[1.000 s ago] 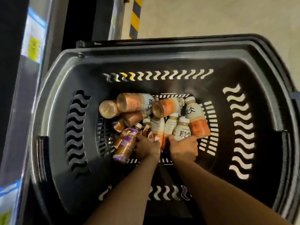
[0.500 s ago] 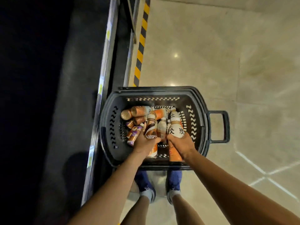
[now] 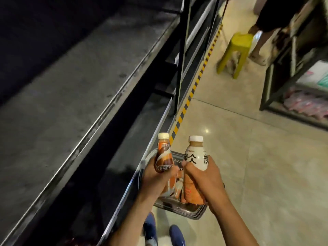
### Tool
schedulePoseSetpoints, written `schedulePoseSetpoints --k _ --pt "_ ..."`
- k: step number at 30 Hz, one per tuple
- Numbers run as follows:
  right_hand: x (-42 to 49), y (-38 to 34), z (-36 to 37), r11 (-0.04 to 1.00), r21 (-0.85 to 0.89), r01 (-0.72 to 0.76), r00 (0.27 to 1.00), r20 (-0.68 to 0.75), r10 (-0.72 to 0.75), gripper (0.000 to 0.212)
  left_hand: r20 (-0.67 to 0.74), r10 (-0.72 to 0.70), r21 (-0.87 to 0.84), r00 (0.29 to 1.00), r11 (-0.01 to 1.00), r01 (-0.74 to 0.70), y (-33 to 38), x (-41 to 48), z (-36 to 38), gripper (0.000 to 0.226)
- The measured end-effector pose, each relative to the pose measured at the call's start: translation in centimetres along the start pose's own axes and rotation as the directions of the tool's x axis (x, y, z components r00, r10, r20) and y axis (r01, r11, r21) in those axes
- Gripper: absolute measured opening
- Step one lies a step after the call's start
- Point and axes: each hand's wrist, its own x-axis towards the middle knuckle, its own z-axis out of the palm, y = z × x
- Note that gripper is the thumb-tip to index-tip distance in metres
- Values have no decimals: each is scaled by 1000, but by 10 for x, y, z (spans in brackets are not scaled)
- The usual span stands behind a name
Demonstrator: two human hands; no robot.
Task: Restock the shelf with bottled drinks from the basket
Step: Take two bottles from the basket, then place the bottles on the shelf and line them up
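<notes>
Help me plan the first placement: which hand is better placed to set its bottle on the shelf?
Probably left. The left hand grips the brown bottle on the side nearest the grey shelf; the right hand, gripping the white bottle, is on the aisle side and must reach across.

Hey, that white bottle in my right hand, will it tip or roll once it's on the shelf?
The white bottle is tall and narrow, so it may tip if bumped. Its round body would probably roll if laid down. Drink fills its neck, so probably heavy.

floor (image 3: pixel 257 174): basket (image 3: pixel 193 214), yellow stool (image 3: pixel 238 48) | shelf (image 3: pixel 71 103): grey, beside basket
</notes>
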Motion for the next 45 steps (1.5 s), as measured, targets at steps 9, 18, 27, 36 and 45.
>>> schedulePoseSetpoints --k 9,18,27,36,45 --pt "-92 -112 11 935 77 347 873 337 -352 23 -308 153 -145 939 968 -206 48 -155 -60 39" --pt "-245 -170 74 853 308 422 491 713 -500 57 -757 288 -35 586 878 -477 46 -337 -122 42" --pt "-419 -156 140 833 365 415 94 894 -438 54 -951 177 1 252 820 -572 -27 -493 -186 49" --pt "-584 -108 203 804 408 433 -33 898 -438 53 -980 169 74 108 805 -588 -110 -629 -264 43" --pt "-690 -111 281 690 440 575 70 813 -577 37 -948 249 74 199 780 -621 -135 -706 -380 32"
